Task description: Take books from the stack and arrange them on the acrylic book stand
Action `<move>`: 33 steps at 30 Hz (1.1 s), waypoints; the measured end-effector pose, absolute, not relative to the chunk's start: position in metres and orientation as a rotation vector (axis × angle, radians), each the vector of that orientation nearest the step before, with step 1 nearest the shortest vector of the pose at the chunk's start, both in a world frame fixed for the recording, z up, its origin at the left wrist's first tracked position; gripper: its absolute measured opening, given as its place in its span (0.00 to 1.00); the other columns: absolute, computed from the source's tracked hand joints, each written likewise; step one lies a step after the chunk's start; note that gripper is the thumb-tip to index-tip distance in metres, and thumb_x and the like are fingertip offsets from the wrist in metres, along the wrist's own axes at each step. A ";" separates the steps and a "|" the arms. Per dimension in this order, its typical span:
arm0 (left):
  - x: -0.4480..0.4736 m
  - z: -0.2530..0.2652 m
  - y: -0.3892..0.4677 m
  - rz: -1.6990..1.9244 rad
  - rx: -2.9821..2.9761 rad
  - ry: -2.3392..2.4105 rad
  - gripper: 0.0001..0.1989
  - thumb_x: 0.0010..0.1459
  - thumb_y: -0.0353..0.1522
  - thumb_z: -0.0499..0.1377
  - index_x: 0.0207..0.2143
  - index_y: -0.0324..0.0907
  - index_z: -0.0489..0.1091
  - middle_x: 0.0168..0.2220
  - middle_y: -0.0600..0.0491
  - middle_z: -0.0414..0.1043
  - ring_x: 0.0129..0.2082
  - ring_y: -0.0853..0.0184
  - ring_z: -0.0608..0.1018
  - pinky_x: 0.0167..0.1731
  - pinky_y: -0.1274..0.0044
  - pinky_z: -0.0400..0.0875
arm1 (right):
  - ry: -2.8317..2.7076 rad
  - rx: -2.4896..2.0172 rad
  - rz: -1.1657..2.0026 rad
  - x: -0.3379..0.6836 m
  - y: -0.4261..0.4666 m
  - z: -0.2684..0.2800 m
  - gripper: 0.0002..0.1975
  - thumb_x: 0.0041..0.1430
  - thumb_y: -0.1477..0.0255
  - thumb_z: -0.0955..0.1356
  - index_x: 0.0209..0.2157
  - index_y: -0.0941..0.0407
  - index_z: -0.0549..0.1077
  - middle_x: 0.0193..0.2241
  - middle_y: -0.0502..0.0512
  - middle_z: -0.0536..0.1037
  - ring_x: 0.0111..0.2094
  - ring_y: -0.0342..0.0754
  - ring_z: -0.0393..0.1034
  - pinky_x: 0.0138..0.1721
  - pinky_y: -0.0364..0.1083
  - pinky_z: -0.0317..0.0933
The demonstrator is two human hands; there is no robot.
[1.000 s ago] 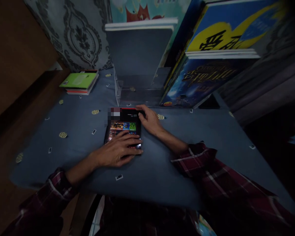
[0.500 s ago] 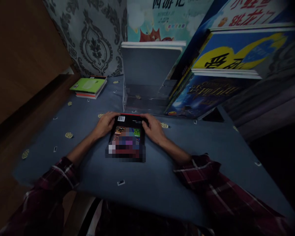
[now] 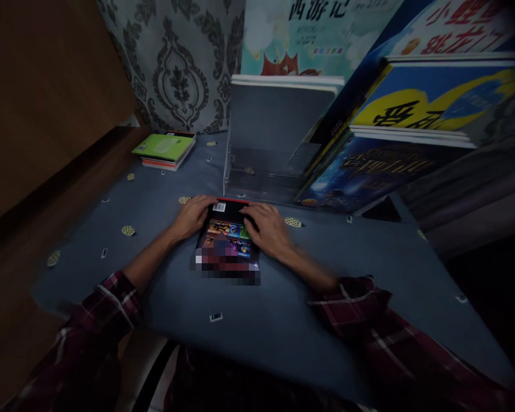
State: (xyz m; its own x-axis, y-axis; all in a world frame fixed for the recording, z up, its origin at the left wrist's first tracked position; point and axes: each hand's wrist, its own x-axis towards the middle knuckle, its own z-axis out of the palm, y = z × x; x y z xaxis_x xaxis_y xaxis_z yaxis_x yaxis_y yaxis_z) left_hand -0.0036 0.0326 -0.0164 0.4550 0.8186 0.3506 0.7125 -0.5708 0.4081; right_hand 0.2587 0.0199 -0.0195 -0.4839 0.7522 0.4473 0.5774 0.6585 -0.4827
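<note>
A black book [image 3: 232, 213] with a red top edge, a barcode and rows of small coloured pictures lies on the table in front of me; its lower part is pixelated. My left hand [image 3: 193, 216] is closed around its upper left edge, fingertips at the top corner. My right hand [image 3: 266, 228] rests over the right side of the cover, its bent fingers apart and touching the surface near the pictures. The right edge of the book is partly hidden under that hand.
Just behind the book stands a clear acrylic rack [image 3: 266, 171] holding upright picture books, among them a dark blue book [image 3: 369, 169] and a yellow-and-blue one [image 3: 429, 100]. A small stack of books [image 3: 165, 149], green on top, lies at the back left of the grey tabletop [image 3: 304, 332].
My right hand has shifted from the book's upper right corner inward onto its cover. My left hand stays at the left edge. The whole view has swung slightly.
</note>
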 end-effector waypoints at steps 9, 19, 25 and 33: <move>-0.004 -0.018 0.034 0.774 2.510 1.348 0.20 0.62 0.24 0.48 0.52 0.42 0.72 0.49 0.48 0.78 0.49 0.62 0.77 0.54 0.66 0.70 | -2.595 -0.573 0.482 0.206 0.002 0.001 0.17 0.67 0.76 0.63 0.53 0.55 0.77 0.51 0.62 0.80 0.56 0.58 0.69 0.57 0.61 0.65; -0.005 -0.019 0.035 0.784 2.518 1.315 0.18 0.65 0.25 0.48 0.51 0.42 0.73 0.51 0.48 0.78 0.50 0.61 0.77 0.54 0.66 0.70 | -2.743 -0.413 0.396 0.212 -0.044 -0.004 0.17 0.71 0.72 0.63 0.57 0.52 0.75 0.61 0.57 0.74 0.66 0.55 0.59 0.68 0.62 0.50; -0.005 -0.019 0.035 0.780 2.531 1.310 0.20 0.63 0.23 0.48 0.51 0.43 0.73 0.51 0.49 0.77 0.51 0.61 0.77 0.55 0.65 0.70 | -2.774 -0.419 0.380 0.211 -0.046 -0.001 0.17 0.72 0.71 0.63 0.58 0.52 0.74 0.61 0.58 0.74 0.66 0.54 0.59 0.68 0.62 0.51; -0.004 -0.019 0.033 0.787 2.551 1.314 0.20 0.64 0.23 0.48 0.51 0.43 0.73 0.52 0.48 0.77 0.53 0.61 0.77 0.56 0.64 0.70 | -2.550 -0.514 0.616 0.211 -0.038 -0.004 0.14 0.72 0.72 0.62 0.52 0.57 0.77 0.57 0.61 0.76 0.61 0.50 0.65 0.65 0.56 0.59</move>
State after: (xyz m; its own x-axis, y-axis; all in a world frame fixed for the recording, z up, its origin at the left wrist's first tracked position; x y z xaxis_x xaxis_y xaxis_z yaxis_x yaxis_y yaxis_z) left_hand -0.0043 0.0334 -0.0192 0.4738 0.7959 0.3770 0.7081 -0.5988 0.3742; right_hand 0.2107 -0.0381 -0.0043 -0.8223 0.4509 0.3471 0.2429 0.8298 -0.5024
